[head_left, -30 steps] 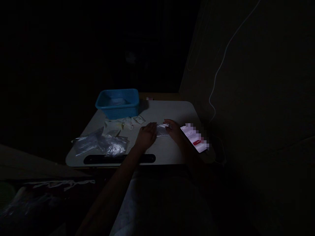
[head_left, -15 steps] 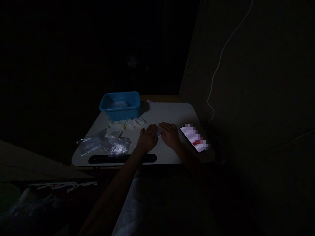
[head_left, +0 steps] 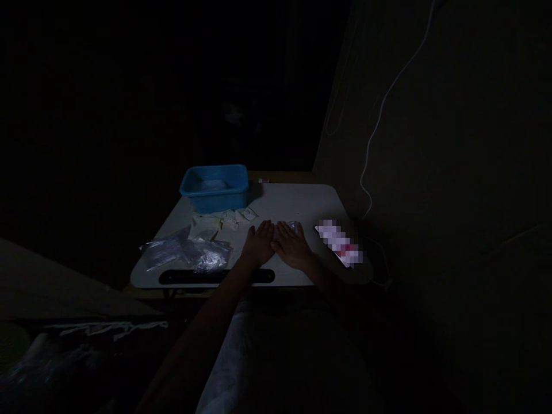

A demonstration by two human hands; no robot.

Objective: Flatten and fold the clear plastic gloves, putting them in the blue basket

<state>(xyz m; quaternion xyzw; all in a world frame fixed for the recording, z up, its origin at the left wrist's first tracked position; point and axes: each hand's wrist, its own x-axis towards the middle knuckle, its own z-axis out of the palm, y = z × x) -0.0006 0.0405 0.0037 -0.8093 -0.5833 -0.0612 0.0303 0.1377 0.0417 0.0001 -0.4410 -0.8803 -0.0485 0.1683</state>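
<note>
Both palms lie down at the middle of a white tabletop. My left hand rests flat, its fingers stretched forward. Close beside it on the right, my right hand is also flat, fingers extended. Under the right hand is a small clear plastic bag; only its far edge shows past the fingers, and the rest is covered. Crumpled pale wrappers or papers lie ahead and left of my left hand. Farther left are shiny clear plastic bags.
A blue plastic basin with something pale inside stands at the back left. A lit phone lies on the right. A black ledge runs along the near edge. A white cable hangs down the right wall. The room is dark.
My right hand has slid left until it nearly meets my left hand, and more of the clear plastic shows beyond its fingers. The view has shifted slightly.
</note>
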